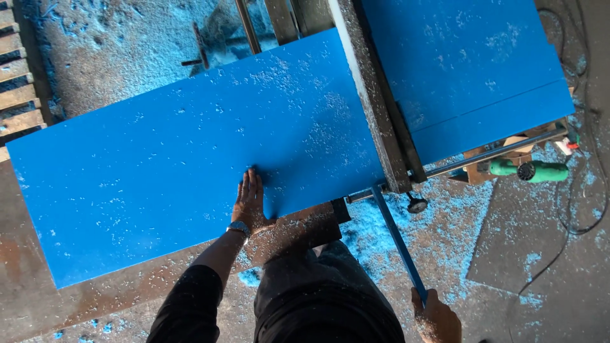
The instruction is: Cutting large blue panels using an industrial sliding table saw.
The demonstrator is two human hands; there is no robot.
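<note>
Here, left hand [249, 202] flat, released on blue board [184, 159] near edge, right hand [437, 314] grasping blue strip [397, 238].

Left hand [249, 202] presses blue board [190, 159]; right hand [437, 316] grips blue strip [397, 238].

We wear a black long-sleeved top, its left sleeve [190, 298] pushed up the forearm. A silvery metal wristwatch [239, 227] sits on our left wrist, just behind the bare left hand [249, 202]. Our trousers [321, 298] are dark grey. Our right hand [437, 314] is bare, flecked with pale dust.
</note>
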